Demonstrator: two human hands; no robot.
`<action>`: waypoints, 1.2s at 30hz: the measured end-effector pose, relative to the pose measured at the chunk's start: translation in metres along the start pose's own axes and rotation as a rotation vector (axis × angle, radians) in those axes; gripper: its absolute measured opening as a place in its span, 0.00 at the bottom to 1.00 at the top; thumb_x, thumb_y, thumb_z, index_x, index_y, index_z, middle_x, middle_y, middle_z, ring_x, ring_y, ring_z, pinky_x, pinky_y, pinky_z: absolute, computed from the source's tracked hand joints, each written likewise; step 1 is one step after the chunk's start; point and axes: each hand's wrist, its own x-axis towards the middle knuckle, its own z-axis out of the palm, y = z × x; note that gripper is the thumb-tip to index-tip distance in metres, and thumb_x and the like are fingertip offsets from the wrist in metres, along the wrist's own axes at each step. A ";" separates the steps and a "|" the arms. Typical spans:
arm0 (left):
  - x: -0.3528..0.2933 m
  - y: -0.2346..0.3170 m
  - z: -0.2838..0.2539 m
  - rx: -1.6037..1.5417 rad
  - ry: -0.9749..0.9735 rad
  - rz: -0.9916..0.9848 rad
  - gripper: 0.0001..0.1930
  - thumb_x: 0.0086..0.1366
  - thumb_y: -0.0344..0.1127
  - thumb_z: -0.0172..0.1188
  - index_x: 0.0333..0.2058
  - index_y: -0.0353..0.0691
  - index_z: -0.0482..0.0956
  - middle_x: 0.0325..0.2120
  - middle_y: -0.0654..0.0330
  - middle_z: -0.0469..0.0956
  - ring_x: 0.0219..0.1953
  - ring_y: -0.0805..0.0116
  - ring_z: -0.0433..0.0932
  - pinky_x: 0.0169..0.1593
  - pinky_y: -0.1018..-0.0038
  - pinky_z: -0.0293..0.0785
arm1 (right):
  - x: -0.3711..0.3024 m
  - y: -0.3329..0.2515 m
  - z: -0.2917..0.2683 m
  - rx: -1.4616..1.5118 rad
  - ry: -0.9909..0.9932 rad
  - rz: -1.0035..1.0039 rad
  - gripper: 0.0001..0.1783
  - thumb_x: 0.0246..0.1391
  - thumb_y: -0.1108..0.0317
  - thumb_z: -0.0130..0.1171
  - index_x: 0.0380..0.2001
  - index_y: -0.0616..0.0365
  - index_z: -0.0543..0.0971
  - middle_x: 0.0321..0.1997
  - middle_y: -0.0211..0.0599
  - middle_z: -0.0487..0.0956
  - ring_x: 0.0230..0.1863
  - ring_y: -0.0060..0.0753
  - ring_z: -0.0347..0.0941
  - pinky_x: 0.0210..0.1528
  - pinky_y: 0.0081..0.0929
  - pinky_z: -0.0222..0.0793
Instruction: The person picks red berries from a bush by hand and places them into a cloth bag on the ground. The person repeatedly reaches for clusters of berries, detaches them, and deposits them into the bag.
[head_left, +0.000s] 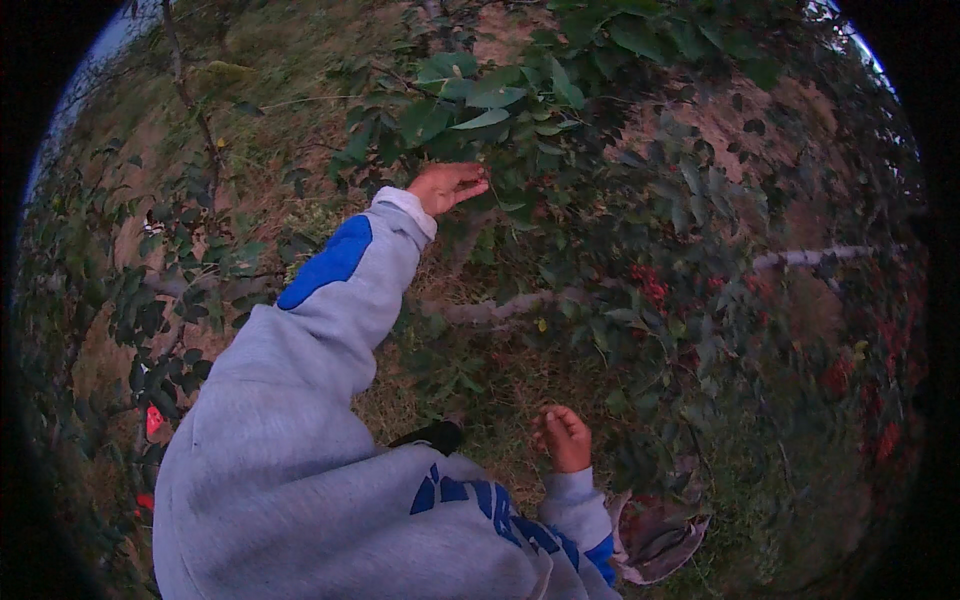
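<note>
My left hand (pixel 450 187) reaches forward into the foliage, its thumb and fingers brought together at the tips beside a thin stem. Whatever lies between those fingertips is too small to make out. Broad green leaves (pixel 480 95) hang just above and beyond it. Lower down, my right hand (pixel 563 437) is held in front of my body with its fingers curled in; anything inside them is hidden. A pale open bag (pixel 655 540) with a dark reddish inside is next to my right sleeve.
A thick pale branch (pixel 510 305) crosses between my hands, and another pale branch (pixel 815 257) extends at the right. Red berry clusters (pixel 650 287) hang among leaves on the right. A thin upright branch (pixel 195 110) rises at the far left. A dark object (pixel 430 437) shows beside my body.
</note>
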 end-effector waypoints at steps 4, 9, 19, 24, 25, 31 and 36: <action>0.002 -0.002 0.001 0.024 0.042 -0.083 0.13 0.54 0.22 0.47 0.39 0.29 0.62 0.36 0.55 0.67 0.38 0.63 0.70 0.42 0.73 0.71 | 0.009 -0.013 0.010 -0.020 -0.010 -0.004 0.09 0.48 0.67 0.48 0.32 0.59 0.71 0.26 0.31 0.73 0.21 0.19 0.67 0.20 0.15 0.60; -0.011 0.005 0.011 0.081 0.158 0.111 0.08 0.53 0.23 0.49 0.33 0.30 0.66 0.29 0.56 0.70 0.31 0.66 0.71 0.35 0.74 0.72 | 0.025 -0.041 0.032 -0.061 -0.010 -0.037 0.08 0.48 0.68 0.47 0.30 0.59 0.71 0.25 0.31 0.72 0.21 0.18 0.66 0.20 0.13 0.59; -0.051 0.033 0.051 -0.498 0.030 0.240 0.07 0.55 0.26 0.47 0.34 0.33 0.67 0.27 0.59 0.70 0.31 0.70 0.70 0.34 0.77 0.70 | 0.121 -0.120 0.096 -0.060 -0.077 -0.269 0.11 0.49 0.66 0.46 0.35 0.61 0.69 0.27 0.33 0.71 0.25 0.21 0.67 0.23 0.16 0.60; -0.094 0.029 0.072 -0.610 -0.140 0.161 0.08 0.56 0.28 0.46 0.35 0.34 0.67 0.30 0.61 0.70 0.33 0.72 0.70 0.35 0.78 0.70 | 0.203 -0.128 0.111 0.205 -0.014 -0.195 0.13 0.49 0.68 0.45 0.38 0.62 0.67 0.29 0.34 0.70 0.28 0.24 0.67 0.26 0.21 0.64; -0.103 0.026 0.076 -0.616 -0.170 0.164 0.08 0.56 0.27 0.46 0.35 0.34 0.67 0.31 0.61 0.70 0.33 0.72 0.70 0.35 0.78 0.70 | 0.219 -0.127 0.110 0.276 0.008 -0.174 0.13 0.49 0.68 0.45 0.38 0.62 0.66 0.28 0.34 0.70 0.28 0.25 0.67 0.25 0.22 0.65; -0.140 0.024 0.071 -0.591 -0.097 0.105 0.09 0.56 0.27 0.46 0.37 0.36 0.66 0.31 0.62 0.69 0.33 0.73 0.69 0.35 0.78 0.69 | 0.296 -0.114 0.110 0.386 0.172 -0.084 0.13 0.48 0.69 0.45 0.37 0.63 0.65 0.28 0.39 0.70 0.28 0.30 0.68 0.27 0.25 0.69; -0.149 0.027 0.060 -0.589 -0.024 0.110 0.10 0.56 0.27 0.45 0.38 0.36 0.65 0.30 0.62 0.69 0.32 0.73 0.69 0.36 0.78 0.68 | 0.322 -0.113 0.112 0.467 0.246 -0.043 0.13 0.48 0.68 0.44 0.37 0.62 0.65 0.29 0.40 0.69 0.29 0.32 0.68 0.27 0.26 0.71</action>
